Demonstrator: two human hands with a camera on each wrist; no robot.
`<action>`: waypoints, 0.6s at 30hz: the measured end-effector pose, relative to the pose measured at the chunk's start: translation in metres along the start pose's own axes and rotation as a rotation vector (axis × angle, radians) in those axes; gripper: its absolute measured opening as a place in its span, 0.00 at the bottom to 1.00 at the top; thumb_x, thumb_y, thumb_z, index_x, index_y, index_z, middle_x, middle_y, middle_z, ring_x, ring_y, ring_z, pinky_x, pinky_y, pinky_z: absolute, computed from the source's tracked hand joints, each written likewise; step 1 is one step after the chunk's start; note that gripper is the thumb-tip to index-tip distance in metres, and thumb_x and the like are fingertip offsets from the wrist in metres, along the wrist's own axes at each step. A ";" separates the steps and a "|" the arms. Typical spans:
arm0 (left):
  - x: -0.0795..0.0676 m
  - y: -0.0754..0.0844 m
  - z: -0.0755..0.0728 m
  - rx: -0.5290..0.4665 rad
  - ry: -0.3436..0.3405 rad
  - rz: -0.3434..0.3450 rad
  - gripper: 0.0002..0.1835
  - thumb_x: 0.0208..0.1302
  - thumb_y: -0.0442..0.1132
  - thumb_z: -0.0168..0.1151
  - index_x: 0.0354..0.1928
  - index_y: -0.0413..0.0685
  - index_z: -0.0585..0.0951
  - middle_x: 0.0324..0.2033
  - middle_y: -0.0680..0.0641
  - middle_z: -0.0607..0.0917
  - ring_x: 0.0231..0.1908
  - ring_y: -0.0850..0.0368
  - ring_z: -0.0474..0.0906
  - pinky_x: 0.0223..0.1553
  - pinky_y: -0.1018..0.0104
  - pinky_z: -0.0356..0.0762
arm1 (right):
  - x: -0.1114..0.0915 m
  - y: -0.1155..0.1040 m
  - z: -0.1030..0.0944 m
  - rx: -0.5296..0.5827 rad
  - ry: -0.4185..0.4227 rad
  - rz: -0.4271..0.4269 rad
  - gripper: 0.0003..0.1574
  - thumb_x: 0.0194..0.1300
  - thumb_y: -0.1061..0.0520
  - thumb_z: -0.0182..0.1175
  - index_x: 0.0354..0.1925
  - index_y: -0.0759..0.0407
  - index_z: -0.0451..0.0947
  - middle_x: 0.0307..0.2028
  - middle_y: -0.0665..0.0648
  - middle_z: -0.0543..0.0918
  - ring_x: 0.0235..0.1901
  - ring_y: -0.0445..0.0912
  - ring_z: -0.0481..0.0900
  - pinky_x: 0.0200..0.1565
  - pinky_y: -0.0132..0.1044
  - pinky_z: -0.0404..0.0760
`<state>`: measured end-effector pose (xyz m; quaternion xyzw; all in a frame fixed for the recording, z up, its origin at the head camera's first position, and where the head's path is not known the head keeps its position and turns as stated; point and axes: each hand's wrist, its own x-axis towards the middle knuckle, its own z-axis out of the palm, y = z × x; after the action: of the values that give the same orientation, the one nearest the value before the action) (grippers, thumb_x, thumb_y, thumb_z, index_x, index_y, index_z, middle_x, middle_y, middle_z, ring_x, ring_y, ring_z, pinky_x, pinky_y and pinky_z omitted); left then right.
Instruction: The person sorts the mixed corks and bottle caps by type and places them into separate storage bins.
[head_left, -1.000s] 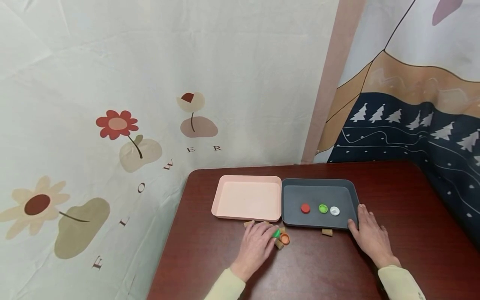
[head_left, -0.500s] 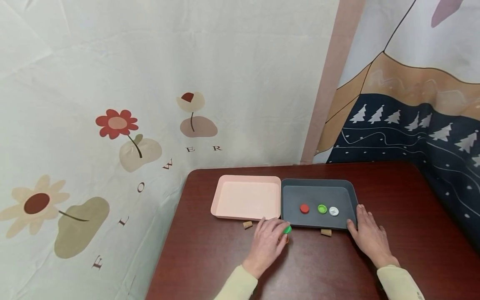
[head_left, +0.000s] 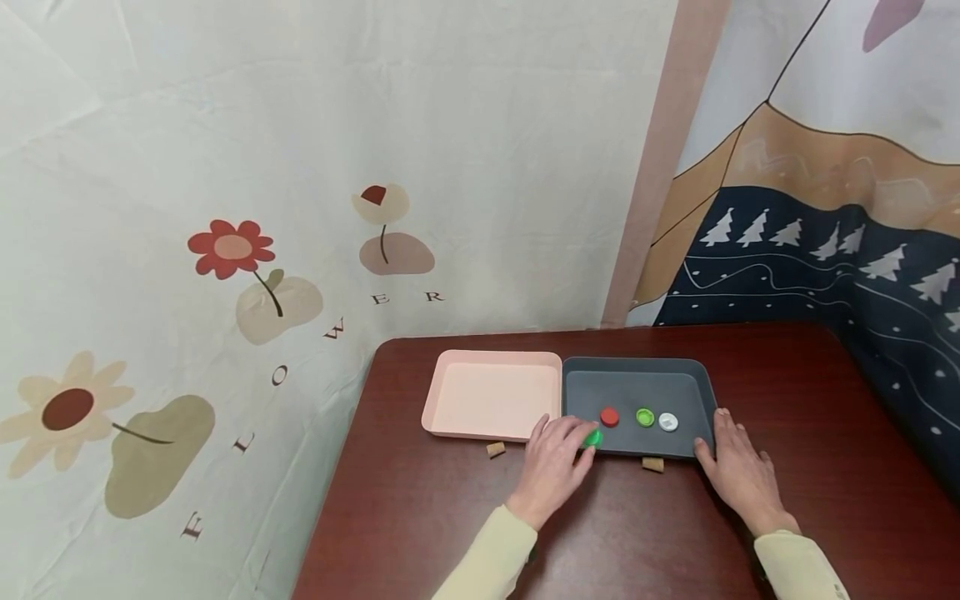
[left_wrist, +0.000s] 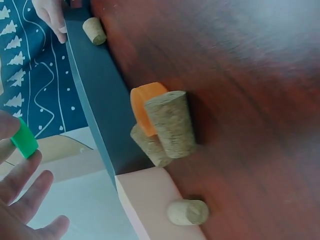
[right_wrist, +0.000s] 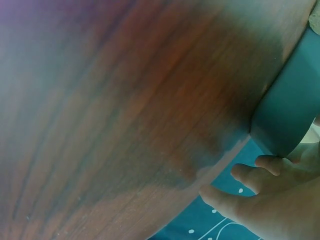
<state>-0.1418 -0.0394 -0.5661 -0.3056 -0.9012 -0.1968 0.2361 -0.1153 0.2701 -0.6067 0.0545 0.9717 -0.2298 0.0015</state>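
My left hand (head_left: pixel 553 467) pinches a green bottle cap (head_left: pixel 594 437) between thumb and finger, over the near left corner of the dark grey tray (head_left: pixel 637 379). The other fingers are spread in the left wrist view. Inside that tray lie a red cap (head_left: pixel 610 417), a light green cap (head_left: pixel 645 417) and a white cap (head_left: pixel 667 422). My right hand (head_left: pixel 742 475) rests at the tray's near right corner, fingers extended along its side. An orange cap (left_wrist: pixel 145 102) sits by the tray's front wall with two corks (left_wrist: pixel 172 125); the left hand hides them in the head view.
A pink tray (head_left: pixel 495 358) stands against the grey tray's left side. One cork (head_left: pixel 496 450) lies before the pink tray, another cork (head_left: pixel 653 464) before the grey one. Behind the dark red table (head_left: pixel 622 542) hang printed cloths (head_left: pixel 510 167).
The left hand has lifted the green cap from beside the corks and moved it right and away, over the grey tray's edge. The right hand has stayed in place.
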 end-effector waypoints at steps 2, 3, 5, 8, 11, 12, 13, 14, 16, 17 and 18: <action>0.005 0.000 0.002 0.014 -0.006 0.000 0.16 0.66 0.45 0.71 0.56 0.58 0.86 0.48 0.55 0.86 0.52 0.58 0.82 0.62 0.44 0.74 | 0.000 0.000 0.000 0.001 0.004 0.003 0.48 0.81 0.45 0.48 0.79 0.76 0.43 0.78 0.77 0.48 0.72 0.77 0.52 0.61 0.81 0.52; 0.008 0.000 0.003 0.022 -0.010 0.000 0.16 0.66 0.45 0.71 0.56 0.58 0.86 0.48 0.55 0.86 0.52 0.58 0.82 0.62 0.45 0.74 | 0.000 0.000 0.000 0.003 0.004 0.005 0.48 0.81 0.46 0.48 0.79 0.76 0.43 0.78 0.77 0.49 0.72 0.77 0.52 0.61 0.81 0.52; 0.013 0.000 0.004 0.036 -0.022 -0.003 0.16 0.66 0.45 0.70 0.56 0.58 0.86 0.48 0.55 0.86 0.52 0.58 0.82 0.63 0.44 0.74 | 0.000 -0.001 0.000 0.005 0.002 0.008 0.48 0.80 0.46 0.49 0.79 0.76 0.43 0.78 0.77 0.48 0.73 0.77 0.51 0.61 0.81 0.52; 0.020 0.000 0.005 0.044 -0.042 -0.017 0.16 0.67 0.45 0.70 0.56 0.58 0.86 0.48 0.55 0.86 0.52 0.57 0.82 0.64 0.42 0.72 | 0.000 -0.001 0.000 -0.001 0.004 0.009 0.48 0.80 0.47 0.49 0.79 0.76 0.44 0.78 0.77 0.49 0.72 0.77 0.52 0.61 0.81 0.52; 0.026 0.000 0.006 0.050 -0.054 -0.028 0.16 0.66 0.44 0.71 0.56 0.58 0.86 0.48 0.55 0.86 0.53 0.56 0.81 0.65 0.40 0.71 | 0.001 0.000 0.000 -0.007 0.007 0.004 0.47 0.80 0.47 0.49 0.78 0.76 0.44 0.77 0.77 0.49 0.72 0.77 0.52 0.61 0.81 0.53; 0.028 0.000 0.007 0.055 -0.057 -0.030 0.17 0.66 0.43 0.72 0.56 0.58 0.86 0.48 0.55 0.86 0.53 0.56 0.81 0.65 0.40 0.71 | 0.001 0.000 0.000 -0.009 0.008 0.003 0.47 0.80 0.47 0.49 0.78 0.76 0.44 0.77 0.77 0.49 0.72 0.77 0.52 0.61 0.81 0.53; 0.030 0.000 0.008 0.063 -0.060 -0.030 0.17 0.65 0.43 0.72 0.56 0.58 0.86 0.48 0.55 0.86 0.53 0.55 0.81 0.65 0.39 0.71 | 0.001 0.000 0.000 -0.011 0.009 0.001 0.47 0.80 0.47 0.49 0.78 0.76 0.45 0.77 0.77 0.50 0.72 0.77 0.53 0.60 0.81 0.54; 0.031 -0.001 0.009 0.072 -0.063 -0.031 0.17 0.65 0.43 0.72 0.56 0.58 0.86 0.48 0.55 0.86 0.53 0.55 0.81 0.65 0.39 0.70 | 0.001 0.001 0.000 -0.012 0.010 0.000 0.47 0.80 0.47 0.49 0.78 0.76 0.45 0.77 0.77 0.50 0.72 0.77 0.53 0.60 0.81 0.54; 0.035 -0.001 0.011 0.100 -0.068 -0.033 0.17 0.64 0.43 0.73 0.55 0.59 0.86 0.48 0.55 0.86 0.54 0.55 0.81 0.65 0.39 0.70 | 0.001 0.001 0.001 -0.014 0.012 -0.002 0.47 0.80 0.47 0.49 0.78 0.76 0.45 0.77 0.77 0.50 0.72 0.77 0.53 0.60 0.81 0.54; 0.036 -0.002 0.011 0.117 -0.073 -0.035 0.17 0.64 0.43 0.73 0.55 0.59 0.86 0.48 0.56 0.86 0.54 0.55 0.81 0.66 0.40 0.70 | 0.001 0.002 0.001 -0.015 0.011 -0.003 0.47 0.80 0.47 0.49 0.78 0.76 0.45 0.77 0.77 0.50 0.72 0.77 0.53 0.60 0.81 0.54; 0.038 -0.003 0.012 0.134 -0.077 -0.037 0.17 0.64 0.43 0.73 0.55 0.59 0.86 0.48 0.56 0.87 0.54 0.55 0.81 0.66 0.40 0.69 | 0.001 0.002 0.001 -0.014 0.009 -0.003 0.47 0.80 0.46 0.49 0.78 0.76 0.45 0.77 0.77 0.50 0.72 0.77 0.53 0.60 0.81 0.54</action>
<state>-0.1736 -0.0179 -0.5561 -0.2796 -0.9263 -0.1283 0.2175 -0.1162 0.2710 -0.6084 0.0540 0.9734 -0.2228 -0.0031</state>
